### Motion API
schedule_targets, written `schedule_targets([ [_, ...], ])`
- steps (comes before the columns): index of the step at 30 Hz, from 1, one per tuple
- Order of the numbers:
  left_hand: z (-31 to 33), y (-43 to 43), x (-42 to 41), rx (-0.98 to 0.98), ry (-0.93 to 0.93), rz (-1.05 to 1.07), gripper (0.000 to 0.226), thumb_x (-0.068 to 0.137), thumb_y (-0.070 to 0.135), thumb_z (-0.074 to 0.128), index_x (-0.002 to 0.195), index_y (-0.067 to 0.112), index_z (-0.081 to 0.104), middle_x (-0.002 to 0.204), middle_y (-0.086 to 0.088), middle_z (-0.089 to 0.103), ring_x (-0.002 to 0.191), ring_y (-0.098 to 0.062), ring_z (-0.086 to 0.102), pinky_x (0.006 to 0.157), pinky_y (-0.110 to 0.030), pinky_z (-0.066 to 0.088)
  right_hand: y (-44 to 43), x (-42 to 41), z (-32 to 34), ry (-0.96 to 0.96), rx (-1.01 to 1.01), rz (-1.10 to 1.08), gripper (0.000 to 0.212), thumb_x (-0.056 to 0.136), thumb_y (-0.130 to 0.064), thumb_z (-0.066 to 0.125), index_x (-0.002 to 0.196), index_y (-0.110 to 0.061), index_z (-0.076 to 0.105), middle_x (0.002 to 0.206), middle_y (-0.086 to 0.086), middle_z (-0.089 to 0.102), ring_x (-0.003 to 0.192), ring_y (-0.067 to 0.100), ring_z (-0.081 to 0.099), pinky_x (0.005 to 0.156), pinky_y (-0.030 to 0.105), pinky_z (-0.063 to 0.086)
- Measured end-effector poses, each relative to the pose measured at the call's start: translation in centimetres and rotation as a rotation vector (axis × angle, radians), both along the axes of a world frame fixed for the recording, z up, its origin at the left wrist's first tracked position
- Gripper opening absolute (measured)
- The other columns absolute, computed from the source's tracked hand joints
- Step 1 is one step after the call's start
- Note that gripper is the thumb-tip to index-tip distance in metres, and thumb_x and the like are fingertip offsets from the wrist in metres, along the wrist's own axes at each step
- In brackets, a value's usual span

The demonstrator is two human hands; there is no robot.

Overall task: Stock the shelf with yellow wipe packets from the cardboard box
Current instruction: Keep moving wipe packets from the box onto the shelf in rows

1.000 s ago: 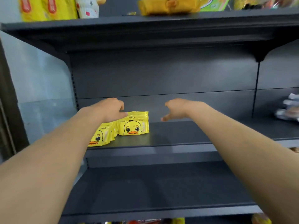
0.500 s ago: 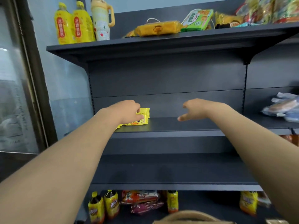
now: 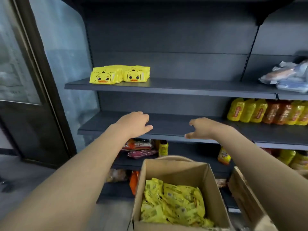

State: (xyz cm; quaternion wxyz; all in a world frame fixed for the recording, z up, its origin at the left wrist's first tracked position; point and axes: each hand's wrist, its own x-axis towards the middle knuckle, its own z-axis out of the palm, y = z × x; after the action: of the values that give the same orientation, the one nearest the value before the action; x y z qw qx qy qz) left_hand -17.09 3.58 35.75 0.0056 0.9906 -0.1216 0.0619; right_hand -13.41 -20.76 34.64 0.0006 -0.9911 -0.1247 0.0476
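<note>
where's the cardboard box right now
Head view, bottom centre: the box stands open in front of the lower shelves, with yellow packets inside.

Both bare arms are extending forward; both hands are holding nothing.

The left forearm [image 3: 75,172] is entering from 7 o'clock and rising toward the frame centre, ending in the left hand [image 3: 135,124] just at 10 o'clock of centre. This hand is facing palm down, its fingers are curling loosely under, and the left thumb [image 3: 148,127] is pointing toward 3 o'clock. The right forearm [image 3: 250,162] is entering from 4 o'clock, ending in the right hand [image 3: 202,128] just at 3 o'clock of centre. This hand is also facing palm down with relaxed fingers, and the right thumb [image 3: 188,135] is pointing toward 9 o'clock. The two hands are staying level and apart.
</note>
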Motion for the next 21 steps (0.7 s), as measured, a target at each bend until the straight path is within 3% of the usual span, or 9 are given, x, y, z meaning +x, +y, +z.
schedule_targets([
  [8,-12.9,-2.7,0.8,-0.015,0.257,-0.052,0.043,0.096,0.043,0.042,0.124,0.011,0.051,0.124,-0.006,0.051,0.115,-0.025,0.05,0.089,-0.035,0.041,-2.1,-0.7,-12.2,0.195,-0.034,0.023,0.055,0.086,-0.05,0.056,0.127,-0.014,0.051,0.128,0.01,0.053,0.117,0.028,0.05,0.094,0.037,0.045],
  [12,-18.7,-4.4,3.6,-0.032,0.366,-0.066,0.041,0.096,0.041,0.042,0.122,0.012,0.053,0.127,-0.006,0.051,0.115,-0.023,0.049,0.092,-0.036,0.043,-3.1,1.3,-18.7,0.323,0.003,0.008,0.06,0.087,-0.049,0.057,0.132,-0.011,0.046,0.132,0.008,0.053,0.119,0.027,0.051,0.095,0.033,0.042],
  [15,-23.2,-5.9,5.8,-0.051,0.452,-0.054,0.042,0.097,0.041,0.04,0.124,0.012,0.052,0.129,-0.007,0.05,0.114,-0.023,0.049,0.087,-0.033,0.042,-3.9,3.2,-23.6,0.446,-0.005,-0.013,0.052,0.091,-0.047,0.054,0.126,-0.009,0.051,0.125,0.009,0.057,0.112,0.026,0.055,0.084,0.031,0.043],
  [21,-32.5,-7.9,8.9,-0.096,0.613,-0.004,0.04,0.097,0.041,0.039,0.121,0.011,0.053,0.124,-0.003,0.053,0.103,-0.019,0.056,0.084,-0.033,0.049,-5.5,5.6,-32.6,0.717,0.029,-0.09,0.047,0.095,-0.045,0.048,0.12,-0.005,0.054,0.114,0.011,0.061,0.106,0.026,0.057,0.075,0.027,0.041],
])
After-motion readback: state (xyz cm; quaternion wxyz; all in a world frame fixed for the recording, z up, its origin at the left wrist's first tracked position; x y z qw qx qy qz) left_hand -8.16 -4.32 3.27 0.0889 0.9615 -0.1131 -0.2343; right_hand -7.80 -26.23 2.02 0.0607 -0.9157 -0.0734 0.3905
